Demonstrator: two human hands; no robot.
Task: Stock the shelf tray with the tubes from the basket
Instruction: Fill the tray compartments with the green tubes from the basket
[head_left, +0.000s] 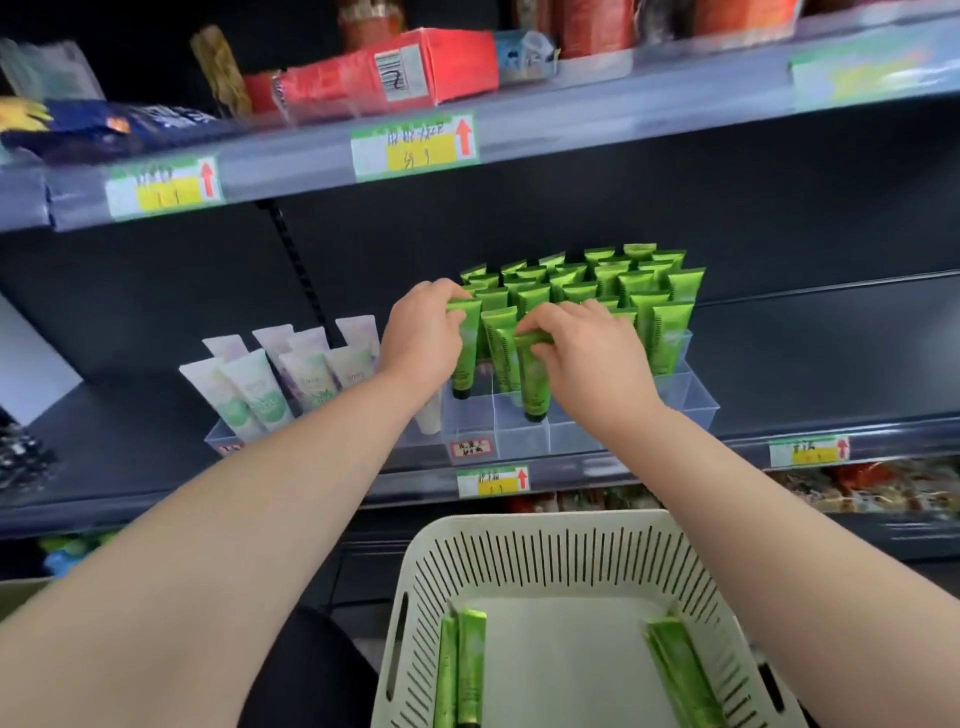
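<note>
pinches upright green plastic tube (464, 358) with left hand (421, 340), second green tube (535, 387) with right hand (592, 364), in clear divided tray (522, 434), 12 o'clock; white slotted basket (540, 551), 6 o'clock.

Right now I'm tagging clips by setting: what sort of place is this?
Most likely a shop aisle: price labels clipped to the shelf edges, green tubes standing in rows in a clear divided tray, and a red box on the shelf above.
</note>
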